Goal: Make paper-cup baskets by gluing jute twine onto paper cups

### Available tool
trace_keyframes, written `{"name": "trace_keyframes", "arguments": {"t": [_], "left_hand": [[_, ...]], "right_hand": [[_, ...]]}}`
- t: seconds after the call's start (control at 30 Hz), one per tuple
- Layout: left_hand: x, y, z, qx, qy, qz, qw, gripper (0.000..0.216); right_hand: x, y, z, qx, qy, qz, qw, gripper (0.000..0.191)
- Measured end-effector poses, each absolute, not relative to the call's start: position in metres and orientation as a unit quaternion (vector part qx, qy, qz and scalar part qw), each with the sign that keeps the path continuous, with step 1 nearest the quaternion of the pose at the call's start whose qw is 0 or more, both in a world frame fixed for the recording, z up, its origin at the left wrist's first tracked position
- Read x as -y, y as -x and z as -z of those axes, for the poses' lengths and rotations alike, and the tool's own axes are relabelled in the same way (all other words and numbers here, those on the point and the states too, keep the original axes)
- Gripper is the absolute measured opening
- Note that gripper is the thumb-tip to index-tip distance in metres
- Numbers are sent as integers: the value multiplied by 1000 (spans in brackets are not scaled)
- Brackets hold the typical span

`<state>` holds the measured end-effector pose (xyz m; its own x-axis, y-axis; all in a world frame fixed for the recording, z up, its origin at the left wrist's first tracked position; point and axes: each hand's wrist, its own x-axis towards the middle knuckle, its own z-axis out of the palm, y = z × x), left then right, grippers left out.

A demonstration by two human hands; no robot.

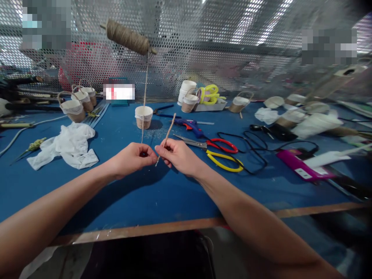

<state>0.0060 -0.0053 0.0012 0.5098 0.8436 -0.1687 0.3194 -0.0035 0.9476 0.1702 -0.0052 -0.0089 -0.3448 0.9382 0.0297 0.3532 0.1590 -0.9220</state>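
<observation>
Your left hand [134, 157] pinches the twine [144, 100], which runs up taut to the spool [128, 37] high above the paper cup [143, 117]. Your right hand [177, 155] is closed on a short twine piece [168, 133], slanting up just right of the cup. Both hands are nearly touching, in front of the cup. Scissors [215, 152] lie right of the cup, a white cloth [68, 145] lies left.

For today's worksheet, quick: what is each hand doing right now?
Left hand: closed, pinching the twine from the spool.
Right hand: closed, pinching a short twine piece.
</observation>
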Motion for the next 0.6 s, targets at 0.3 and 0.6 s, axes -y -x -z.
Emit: {"name": "trace_keyframes", "arguments": {"t": [0.3,0.6], "left_hand": [[5,-8,4,-439,-597,-263,618,12],[7,-10,3,-450,-587,-275,614,9]], "right_hand": [[8,-168,9,687,488,-424,332,23],[8,-167,10,696,490,-401,339,26]]}}
